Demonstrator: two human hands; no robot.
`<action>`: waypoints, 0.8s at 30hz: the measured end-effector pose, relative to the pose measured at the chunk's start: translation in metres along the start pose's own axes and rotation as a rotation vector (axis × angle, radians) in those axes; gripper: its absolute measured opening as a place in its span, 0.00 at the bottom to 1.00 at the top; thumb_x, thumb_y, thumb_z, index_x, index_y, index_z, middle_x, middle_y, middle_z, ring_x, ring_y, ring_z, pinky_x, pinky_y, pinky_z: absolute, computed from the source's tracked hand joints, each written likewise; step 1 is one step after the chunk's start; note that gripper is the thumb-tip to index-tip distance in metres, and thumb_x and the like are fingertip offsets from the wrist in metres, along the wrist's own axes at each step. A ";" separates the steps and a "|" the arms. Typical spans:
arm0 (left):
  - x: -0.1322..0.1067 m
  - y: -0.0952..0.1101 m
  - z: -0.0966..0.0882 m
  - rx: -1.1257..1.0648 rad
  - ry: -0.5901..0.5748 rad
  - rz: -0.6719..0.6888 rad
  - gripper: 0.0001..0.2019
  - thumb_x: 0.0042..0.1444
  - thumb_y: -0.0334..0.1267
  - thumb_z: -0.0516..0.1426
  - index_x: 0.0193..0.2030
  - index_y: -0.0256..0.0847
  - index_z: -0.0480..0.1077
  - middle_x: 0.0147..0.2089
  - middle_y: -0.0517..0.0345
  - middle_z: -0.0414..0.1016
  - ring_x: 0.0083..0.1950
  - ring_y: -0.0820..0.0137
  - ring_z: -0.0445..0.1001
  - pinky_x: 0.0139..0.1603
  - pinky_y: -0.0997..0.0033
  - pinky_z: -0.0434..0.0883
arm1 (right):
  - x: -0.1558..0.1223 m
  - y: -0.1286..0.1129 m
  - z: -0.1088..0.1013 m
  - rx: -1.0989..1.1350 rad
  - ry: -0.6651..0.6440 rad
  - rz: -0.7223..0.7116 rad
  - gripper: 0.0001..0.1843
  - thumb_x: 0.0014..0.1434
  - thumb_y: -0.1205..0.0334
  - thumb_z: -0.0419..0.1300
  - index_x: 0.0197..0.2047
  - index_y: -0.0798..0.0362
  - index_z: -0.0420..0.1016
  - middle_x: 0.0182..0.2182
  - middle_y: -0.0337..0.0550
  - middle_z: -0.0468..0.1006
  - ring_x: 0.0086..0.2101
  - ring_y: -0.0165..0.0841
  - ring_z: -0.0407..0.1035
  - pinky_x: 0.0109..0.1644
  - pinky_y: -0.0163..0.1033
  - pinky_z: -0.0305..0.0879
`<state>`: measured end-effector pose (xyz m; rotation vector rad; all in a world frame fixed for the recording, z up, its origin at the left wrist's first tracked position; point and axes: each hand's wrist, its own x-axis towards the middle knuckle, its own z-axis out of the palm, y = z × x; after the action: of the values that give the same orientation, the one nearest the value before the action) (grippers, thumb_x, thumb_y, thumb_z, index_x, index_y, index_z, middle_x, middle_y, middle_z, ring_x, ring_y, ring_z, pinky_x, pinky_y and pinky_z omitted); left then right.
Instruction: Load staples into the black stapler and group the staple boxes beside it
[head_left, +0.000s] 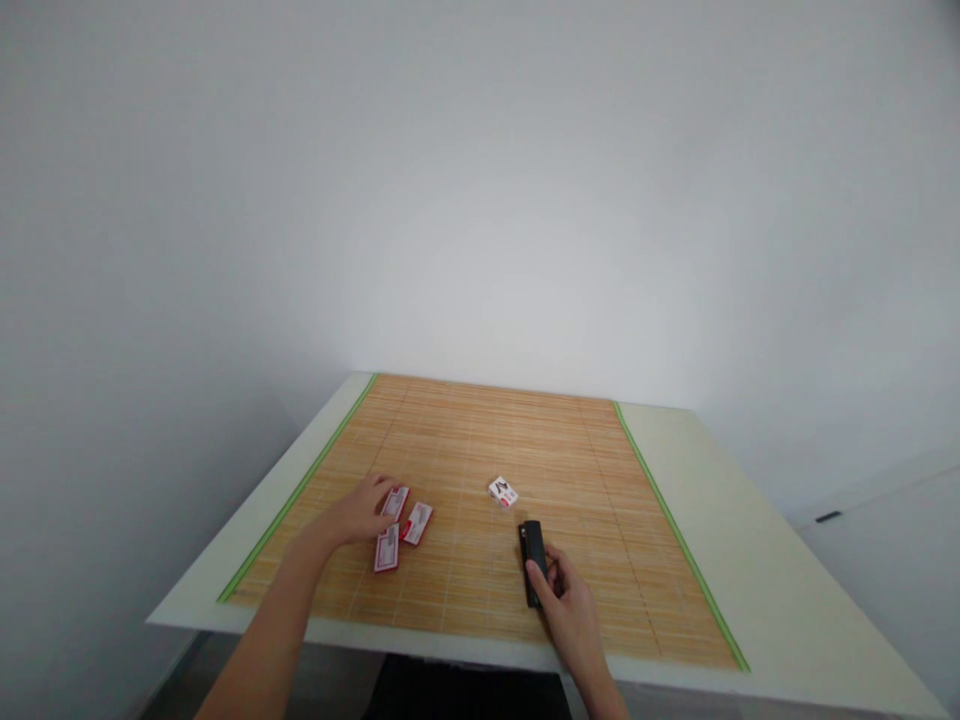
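Note:
My left hand (pixel 361 512) is at the left of the mat, its thumb and fingers around the edges of a small red-and-white box (pixel 396 502). Close beside it lie two more such boxes: a nearer red-and-white box (pixel 387 549) and a right-hand red-and-white box (pixel 418 523). My right hand (pixel 571 605) grips a black stapler (pixel 533 550) by its near end, thumb on the left side and fingers on the right. Beyond the stapler, a small white box (pixel 502 492) with dark and red print rests on the mat.
A bamboo mat (pixel 495 430) with green edging covers the middle of a white table (pixel 757 560). Pale walls (pixel 495 200) stand behind the table and at its sides. The table's front edge runs close to my body.

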<state>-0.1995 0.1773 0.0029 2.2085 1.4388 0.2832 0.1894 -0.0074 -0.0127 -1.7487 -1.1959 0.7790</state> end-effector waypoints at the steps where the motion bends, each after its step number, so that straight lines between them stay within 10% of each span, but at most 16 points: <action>1: -0.004 0.001 0.003 -0.015 0.008 -0.021 0.32 0.50 0.39 0.58 0.65 0.45 0.69 0.63 0.49 0.71 0.63 0.58 0.71 0.66 0.60 0.66 | 0.000 0.000 0.000 0.001 0.004 0.004 0.31 0.59 0.34 0.61 0.51 0.52 0.80 0.23 0.34 0.69 0.25 0.35 0.66 0.31 0.38 0.60; 13: -0.061 0.046 0.077 0.092 0.299 -0.319 0.45 0.61 0.65 0.54 0.77 0.45 0.46 0.62 0.40 0.64 0.59 0.48 0.72 0.58 0.48 0.70 | 0.000 0.004 0.000 -0.013 0.002 0.002 0.32 0.60 0.33 0.59 0.52 0.52 0.79 0.22 0.34 0.69 0.25 0.35 0.67 0.31 0.38 0.60; 24: -0.055 0.012 0.059 -0.011 0.289 -0.188 0.39 0.61 0.60 0.56 0.76 0.51 0.53 0.65 0.47 0.65 0.64 0.51 0.69 0.65 0.49 0.66 | 0.000 0.006 0.001 0.001 -0.001 -0.002 0.31 0.61 0.35 0.60 0.52 0.52 0.79 0.23 0.35 0.68 0.26 0.35 0.66 0.32 0.39 0.61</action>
<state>-0.1884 0.1076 -0.0367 2.0674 1.7793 0.5616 0.1910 -0.0078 -0.0186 -1.7466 -1.1971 0.7792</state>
